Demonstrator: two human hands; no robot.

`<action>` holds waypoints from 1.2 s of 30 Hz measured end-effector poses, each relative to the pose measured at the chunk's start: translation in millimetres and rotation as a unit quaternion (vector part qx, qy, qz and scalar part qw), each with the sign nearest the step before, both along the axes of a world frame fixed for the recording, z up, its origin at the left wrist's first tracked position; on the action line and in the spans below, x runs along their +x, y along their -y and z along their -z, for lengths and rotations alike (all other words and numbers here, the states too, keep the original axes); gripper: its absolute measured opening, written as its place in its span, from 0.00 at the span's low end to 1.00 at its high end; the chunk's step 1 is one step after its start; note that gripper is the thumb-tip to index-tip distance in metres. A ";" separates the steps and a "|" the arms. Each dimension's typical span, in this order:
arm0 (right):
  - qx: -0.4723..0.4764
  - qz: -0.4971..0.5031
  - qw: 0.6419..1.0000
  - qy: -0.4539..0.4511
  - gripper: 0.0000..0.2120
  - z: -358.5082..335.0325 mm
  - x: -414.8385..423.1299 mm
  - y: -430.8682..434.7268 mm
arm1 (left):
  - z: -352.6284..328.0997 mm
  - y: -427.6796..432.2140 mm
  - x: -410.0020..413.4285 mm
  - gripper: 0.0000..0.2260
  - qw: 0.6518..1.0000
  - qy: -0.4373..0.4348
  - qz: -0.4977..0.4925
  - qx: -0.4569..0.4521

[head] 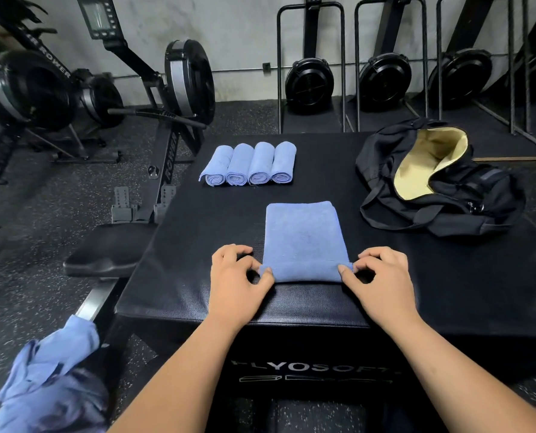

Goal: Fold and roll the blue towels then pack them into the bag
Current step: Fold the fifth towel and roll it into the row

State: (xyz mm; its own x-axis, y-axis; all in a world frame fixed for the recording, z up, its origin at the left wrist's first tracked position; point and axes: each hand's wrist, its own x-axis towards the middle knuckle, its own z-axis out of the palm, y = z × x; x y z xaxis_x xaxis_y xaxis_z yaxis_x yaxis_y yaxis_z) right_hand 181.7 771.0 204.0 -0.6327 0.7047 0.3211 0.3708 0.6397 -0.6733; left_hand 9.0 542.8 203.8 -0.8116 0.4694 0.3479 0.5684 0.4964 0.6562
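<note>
1. Blue terry is under both my hands: a folded towel (304,232) lies flat on the black padded box (447,276), running lengthwise away from me, with its near edge turned over into the first small turn of a roll
2. My left hand (238,276) pinches the left end of that turn between thumb and curled fingers, and my right hand (382,276) pinches the right end the same way; neither hand is spread wide
3. Done, as I judge it: four rolled towels (249,164) sit side by side, touching, at the far left of the box top, with their spiral ends facing me
4. The bag (382,157) lies at the far right of the box, well apart from the rolls, and its mouth gapes to show a pale yellow lining; I see no towel in it, though part of the inside is hidden
5. Left to do: roll up this fifth one, then work through the loose towels (51,376) heaped at my lower left, off the box; how many are in that heap I cannot tell
6. Packing looks not yet begun, so I put myself partway through the rolling, with all the bagging ahead
</note>
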 end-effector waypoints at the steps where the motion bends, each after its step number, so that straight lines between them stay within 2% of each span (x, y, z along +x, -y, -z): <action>1: -0.004 0.007 1.000 0.001 0.11 -2.4 0.3 1.2 | -1.1 -0.6 -0.1 0.08 1.000 0.000 -0.006 0.005; 4: 0.008 0.004 1.000 -0.011 0.09 -5.4 1.6 3.0 | -2.5 0.7 -0.1 0.08 1.000 -0.009 0.005 0.021; 9: 0.095 -0.016 0.995 -0.023 0.04 4.6 1.1 2.9 | 1.6 4.3 1.2 0.05 0.998 -0.053 0.034 0.018; 13: 0.117 0.007 0.993 -0.002 0.05 4.7 1.3 4.6 | 5.6 2.8 1.5 0.03 0.997 -0.080 0.014 0.011; 15: 0.120 0.004 0.993 0.014 0.07 4.1 0.9 6.5 | 5.5 2.0 2.5 0.06 0.996 -0.085 0.013 -0.001; 20: 0.108 -0.010 0.993 0.052 0.17 2.2 0.2 6.8 | 4.6 1.3 0.1 0.15 0.996 -0.072 0.023 -0.048; 32: 0.047 -0.012 0.999 0.019 0.08 5.3 -2.5 -2.0 | 7.4 1.1 -8.2 0.08 0.999 0.001 0.010 -0.035; 36: 0.010 -0.013 1.000 0.001 0.07 3.9 -1.1 -4.3 | 3.5 -0.8 -5.5 0.13 0.999 0.005 0.007 -0.043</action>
